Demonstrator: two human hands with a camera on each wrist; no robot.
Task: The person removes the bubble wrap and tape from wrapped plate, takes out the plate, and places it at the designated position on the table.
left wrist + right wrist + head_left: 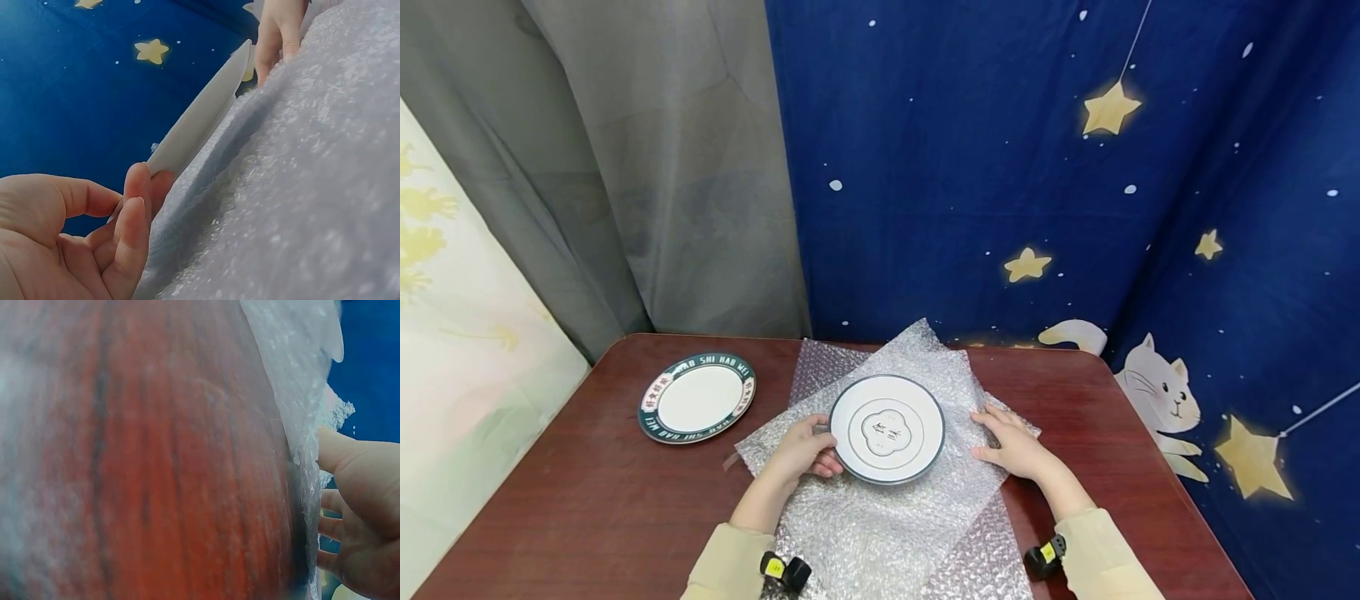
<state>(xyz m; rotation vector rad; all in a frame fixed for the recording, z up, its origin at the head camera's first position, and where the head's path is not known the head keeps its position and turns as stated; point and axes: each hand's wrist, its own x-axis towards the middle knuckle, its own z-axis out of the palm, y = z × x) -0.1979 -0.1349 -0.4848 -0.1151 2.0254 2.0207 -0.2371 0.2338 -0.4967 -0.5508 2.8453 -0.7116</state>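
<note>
A white plate [868,396] with a dark rim line and a flower-shaped mark sits over the middle of layered bubble wrap [880,533]. My left hand [801,450] pinches the plate's left edge between thumb and fingers. Seen edge-on in the left wrist view, the plate [203,109] tilts, its near side raised off the wrap. To the right, my right hand [1017,443] rests on the wrap's right edge with its fingers spread, apart from the plate. In the right wrist view, that hand's fingertips are hidden behind the bubble wrap [290,369].
A second plate [700,400], white with a green lettered rim, lies at the back left of the reddish-brown table [587,500]. Behind the table hang a grey curtain [700,208] and a blue star-patterned curtain [925,208]. Bubble wrap sheets overlap at different angles.
</note>
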